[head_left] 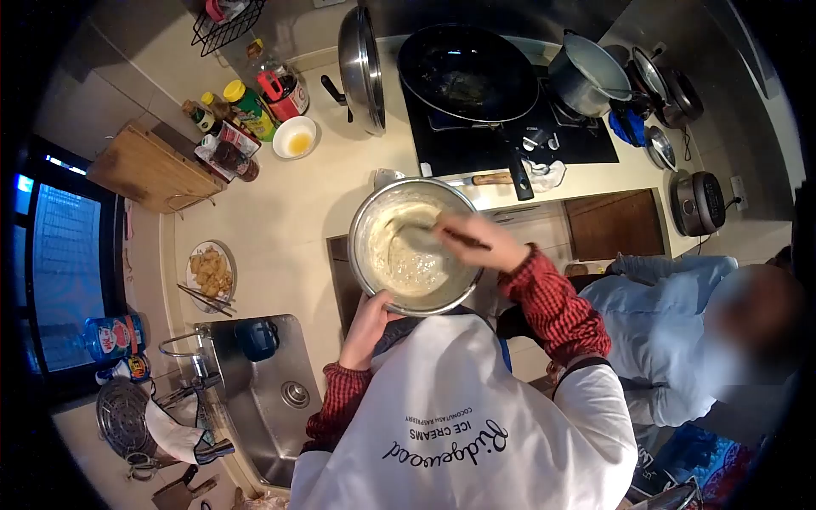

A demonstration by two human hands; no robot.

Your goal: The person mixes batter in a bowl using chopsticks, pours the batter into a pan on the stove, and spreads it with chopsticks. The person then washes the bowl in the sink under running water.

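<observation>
A metal bowl point(358, 246) of pale, wet batter point(416, 259) is held in front of my apron at the counter's edge. The fingers of my left hand point(371, 327) are wrapped round the bowl's near left rim. Over the bowl's right side, my right hand point(476, 240) is closed on a dark-handled utensil point(416, 226), whose far end reaches into the batter. The hand is slightly blurred, and the utensil's tip is hidden in the batter.
Ahead, a black wok point(467, 72) and a pot point(586, 75) stand on the stove point(586, 151). A small bowl point(295, 138), bottles, a plate of food point(210, 270) and a sink point(270, 374) lie left. A person point(646, 314) is close on the right.
</observation>
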